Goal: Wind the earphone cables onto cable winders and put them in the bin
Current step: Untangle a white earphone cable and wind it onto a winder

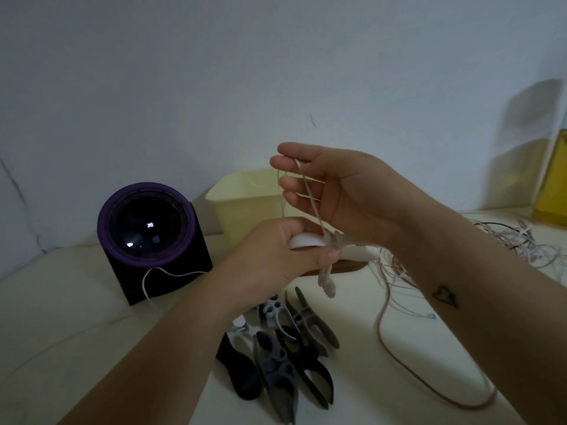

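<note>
Centre of the frame, both hands up over the table (pixel 76 317), and the left hand (pixel 276 253) has its fingers curled round a white cable winder (pixel 302 240), thumb pressed along its front edge. Just above it the right hand (pixel 337 188) pinches a pale earphone cable (pixel 310 194) between thumb and forefinger, the other fingers spread loose beneath. The cable drops straight from that pinch to the winder, and two earbuds (pixel 327 286) dangle below the left thumb, clear of the tabletop.

Behind the hands, against the wall, sits the cream bin (pixel 242 207), partly hidden by the right hand's fingers; what lies inside it cannot be made out. Lower centre, a heap of spare winders (pixel 291 351), black and grey, overlapping one another, just under the left wrist. On the right, a tangle of earphone cables (pixel 509 243) spreads behind the right forearm, and one pinkish cable (pixel 429 381) loops down toward the lower right.

Left of the bin stands a black device with a purple ring and dark dome (pixel 150 237), a thin white cord (pixel 159 271) trailing from its front. A yellow container (pixel 552 194) shows at the right edge
</note>
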{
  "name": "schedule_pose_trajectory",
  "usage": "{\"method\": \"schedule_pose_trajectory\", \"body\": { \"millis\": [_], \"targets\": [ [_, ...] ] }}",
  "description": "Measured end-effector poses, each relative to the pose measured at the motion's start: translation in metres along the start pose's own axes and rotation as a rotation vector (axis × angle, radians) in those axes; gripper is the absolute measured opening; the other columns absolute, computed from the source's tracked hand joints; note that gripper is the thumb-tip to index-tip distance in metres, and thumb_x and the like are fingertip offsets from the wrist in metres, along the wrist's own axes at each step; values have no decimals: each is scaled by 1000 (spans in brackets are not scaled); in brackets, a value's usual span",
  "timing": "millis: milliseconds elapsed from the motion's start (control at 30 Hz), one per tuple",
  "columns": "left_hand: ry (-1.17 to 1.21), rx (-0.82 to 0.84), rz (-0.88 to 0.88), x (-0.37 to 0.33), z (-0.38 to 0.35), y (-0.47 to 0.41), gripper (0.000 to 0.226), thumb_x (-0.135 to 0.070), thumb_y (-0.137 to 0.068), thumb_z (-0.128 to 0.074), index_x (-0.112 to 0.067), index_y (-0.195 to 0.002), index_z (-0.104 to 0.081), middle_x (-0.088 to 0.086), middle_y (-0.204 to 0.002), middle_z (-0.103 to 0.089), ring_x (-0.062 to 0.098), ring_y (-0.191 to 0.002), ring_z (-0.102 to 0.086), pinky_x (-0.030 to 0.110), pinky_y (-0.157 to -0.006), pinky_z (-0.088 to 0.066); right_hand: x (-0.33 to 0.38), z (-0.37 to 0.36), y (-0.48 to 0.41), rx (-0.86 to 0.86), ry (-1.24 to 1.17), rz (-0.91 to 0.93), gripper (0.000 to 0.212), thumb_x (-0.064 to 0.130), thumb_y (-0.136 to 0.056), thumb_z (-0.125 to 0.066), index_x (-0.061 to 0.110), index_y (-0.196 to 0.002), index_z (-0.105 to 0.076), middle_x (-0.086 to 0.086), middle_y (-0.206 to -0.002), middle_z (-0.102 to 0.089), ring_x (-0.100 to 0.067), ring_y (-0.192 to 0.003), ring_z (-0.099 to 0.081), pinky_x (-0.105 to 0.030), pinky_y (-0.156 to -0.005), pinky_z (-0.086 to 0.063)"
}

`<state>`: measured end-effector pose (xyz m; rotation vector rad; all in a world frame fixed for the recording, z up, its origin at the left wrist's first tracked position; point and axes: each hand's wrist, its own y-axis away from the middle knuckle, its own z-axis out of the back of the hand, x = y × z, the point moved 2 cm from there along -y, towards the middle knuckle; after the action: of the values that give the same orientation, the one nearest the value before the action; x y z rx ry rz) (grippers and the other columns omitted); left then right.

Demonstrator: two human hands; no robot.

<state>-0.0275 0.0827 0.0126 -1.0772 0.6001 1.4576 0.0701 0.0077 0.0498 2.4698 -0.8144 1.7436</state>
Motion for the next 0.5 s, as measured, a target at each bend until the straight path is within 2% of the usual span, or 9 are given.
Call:
{"method": "schedule_pose_trajectory", "body": {
  "millis": [67,200,333,400,500],
  "targets": [
    [-9,5,2,1,-1,0,11,-18,-85,-68,-13,-94,-69,-12,-66,-70,-10,-64,-63,1,-59,-40,1,1,-1,-17,-37,23,27,0,-94,-41,3,-114,-59,-8,-103,-67,-13,-71,-67,-23,-70,-57],
    [-63,-23,32,8,-2,-2,10,-31,-79,-73,-29,-89,-69,-25,-75,-69,-9,-70,-62,4,-60,-42,2,4,-3,-49,-102,48,26,-1,-94,-41,3,-113,-59,-8,-103,-66,-13,-69,-67,-24,-69,-57],
    [-109,9,48,10,-2,-2,12,-32,-81,-72,-26,-92,-71,-17,-85,-73,-2,-81,-66,7,-69,-47,3,4,-4,-62,-114,57,24,-1,-93,-41,4,-108,-60,-8,-101,-66,-14,-68,-67,-24,-66,-56],
    [-122,12,47,10,-2,-2,11,-33,-82,-71,-26,-90,-71,-20,-80,-71,-5,-74,-64,7,-63,-46,4,6,-4,-77,-109,66,24,-1,-93,-41,4,-107,-61,-8,-102,-67,-15,-69,-68,-25,-67,-56],
    [-108,-6,96,12,3,-3,12,-36,-82,-70,-27,-90,-70,-23,-58,-61,-8,-51,-52,6,-48,-37,3,14,-5,-157,-69,86,23,0,-93,-44,4,-109,-61,-10,-105,-67,-18,-72,-69,-27,-71,-58]
  ]
}}
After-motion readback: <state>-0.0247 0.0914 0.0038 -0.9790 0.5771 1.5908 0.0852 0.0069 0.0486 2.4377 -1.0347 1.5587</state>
